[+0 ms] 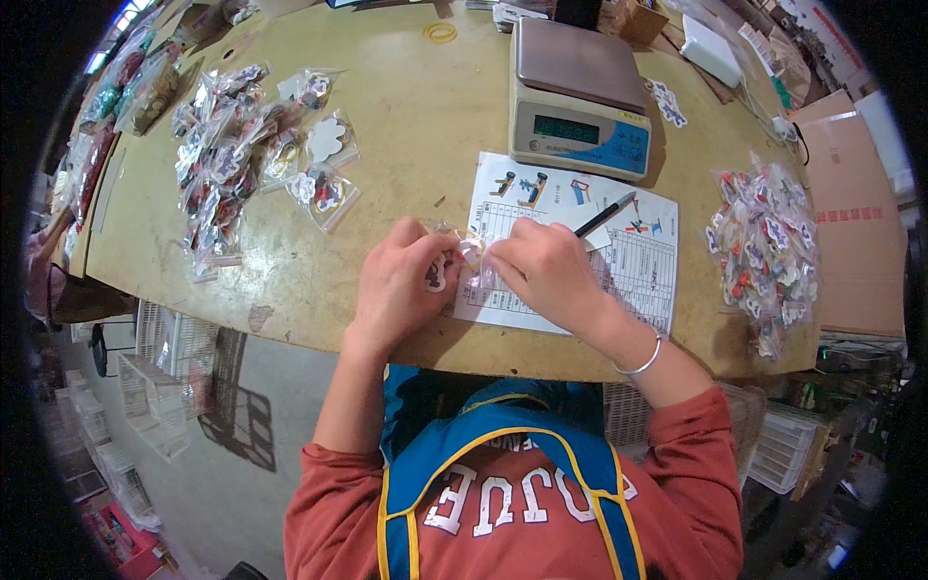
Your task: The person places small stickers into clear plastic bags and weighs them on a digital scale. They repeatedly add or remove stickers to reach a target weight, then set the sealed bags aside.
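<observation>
Both hands meet over the left edge of a printed sheet (645,290) on the table. My left hand (406,279) grips a small clear zip bag (473,255) with a sticker-like cutout and a yellow band visible in it. A cutout with a white border (436,274) shows between the left fingers. The fingertips of my right hand (540,264) pinch the bag's right edge. Fingers hide part of the bag, so whether its seal is closed cannot be told. Beside my right hand, a black pen (605,214) lies across a blank white slip (573,217) on the sheet.
A digital scale (580,138) stands behind the sheet. Filled zip bags form a pile (225,159) at left and another (765,246) at right. Yellow bands (440,32) lie at the far edge; cutouts (665,103) rest right of the scale. A cardboard box (855,232) borders the table's right side.
</observation>
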{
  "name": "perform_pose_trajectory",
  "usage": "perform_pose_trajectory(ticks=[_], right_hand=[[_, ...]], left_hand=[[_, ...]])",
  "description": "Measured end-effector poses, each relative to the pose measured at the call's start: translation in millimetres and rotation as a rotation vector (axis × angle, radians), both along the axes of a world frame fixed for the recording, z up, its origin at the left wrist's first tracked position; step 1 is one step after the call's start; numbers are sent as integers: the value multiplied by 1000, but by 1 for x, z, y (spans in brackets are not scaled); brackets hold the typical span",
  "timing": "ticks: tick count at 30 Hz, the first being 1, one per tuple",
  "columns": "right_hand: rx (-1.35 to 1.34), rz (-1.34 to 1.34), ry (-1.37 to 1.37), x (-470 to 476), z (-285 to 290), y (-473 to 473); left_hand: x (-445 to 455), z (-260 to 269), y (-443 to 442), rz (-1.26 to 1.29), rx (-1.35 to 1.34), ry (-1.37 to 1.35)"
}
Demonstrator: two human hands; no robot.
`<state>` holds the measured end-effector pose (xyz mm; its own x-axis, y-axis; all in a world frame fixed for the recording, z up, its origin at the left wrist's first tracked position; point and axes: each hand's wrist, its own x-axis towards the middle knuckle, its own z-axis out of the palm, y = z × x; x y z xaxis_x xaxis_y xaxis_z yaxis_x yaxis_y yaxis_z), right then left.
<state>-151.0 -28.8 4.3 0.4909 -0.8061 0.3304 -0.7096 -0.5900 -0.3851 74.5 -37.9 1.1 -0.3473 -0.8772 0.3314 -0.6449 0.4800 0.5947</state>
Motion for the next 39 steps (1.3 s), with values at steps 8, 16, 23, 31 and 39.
perform_pose_trajectory(ticks=[8, 16, 23, 31, 39], right_hand=[[103, -53, -9, 12, 3, -2], [603, -173, -592, 19, 4, 1], [669, -176, -627, 25, 10, 2], [686, -86, -612, 17, 9, 0], [727, -83, -649, 15, 8, 4]], left_hand=[[4, -6, -1, -16, -12, -1], [4, -4, 3, 0, 3, 22], [6, -1, 5, -39, 7, 66], [10, -4, 3, -132, 66, 112], [9, -7, 1, -117, 13, 64]])
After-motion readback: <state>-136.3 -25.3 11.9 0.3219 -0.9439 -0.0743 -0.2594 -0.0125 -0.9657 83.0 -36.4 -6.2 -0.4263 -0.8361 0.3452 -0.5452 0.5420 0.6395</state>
